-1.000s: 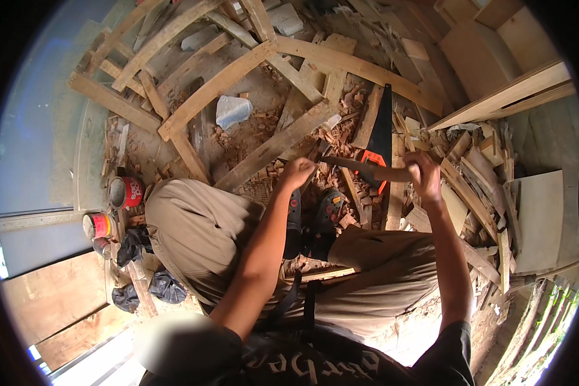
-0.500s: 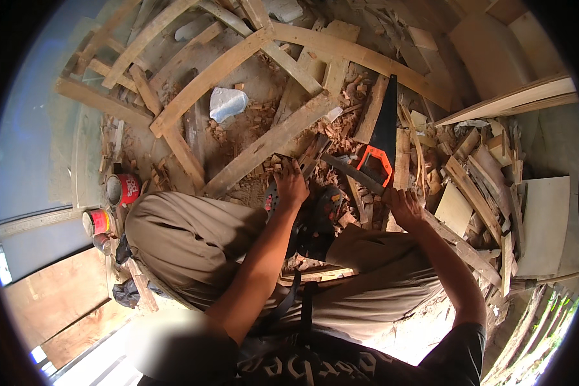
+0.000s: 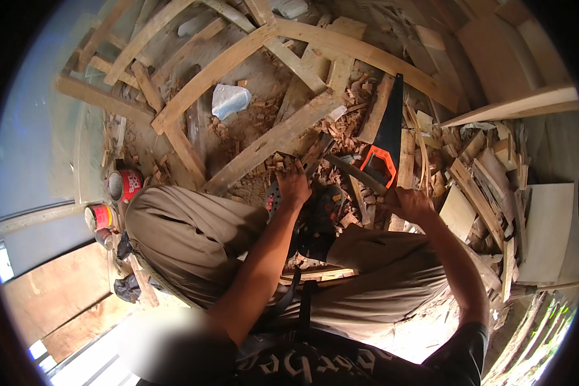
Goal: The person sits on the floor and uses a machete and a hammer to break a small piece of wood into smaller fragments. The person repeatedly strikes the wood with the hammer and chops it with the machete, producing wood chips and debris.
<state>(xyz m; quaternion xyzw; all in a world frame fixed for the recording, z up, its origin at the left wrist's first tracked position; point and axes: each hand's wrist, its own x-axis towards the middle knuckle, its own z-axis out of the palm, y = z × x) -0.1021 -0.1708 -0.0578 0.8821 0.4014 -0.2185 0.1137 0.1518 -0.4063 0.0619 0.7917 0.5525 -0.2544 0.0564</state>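
My right hand [image 3: 410, 204] is closed around the near end of a dark brown, stick-like tool [image 3: 357, 172]. The tool slants away to the left, and its far end reaches a worn piece of wood [image 3: 316, 154] between my feet. Against that wood's near left side, my left hand [image 3: 293, 185] has its fingers curled down; what they grip is hidden. A handsaw [image 3: 388, 122] with a black blade and an orange handle lies just beyond my right hand, blade pointing away. Wood chips [image 3: 350, 122] are scattered around the work.
A frame of joined wooden bars [image 3: 270, 141] spans the floor ahead, with a pale block [image 3: 230, 101] inside it. Offcuts [image 3: 479, 193] pile up at the right beside a pale panel [image 3: 547, 231]. Red cans [image 3: 127, 184] stand left of my knee.
The whole view has shifted slightly. My right hand has turned a little on the tool, whose angle is nearly the same. The left hand keeps its place by the worn wood.
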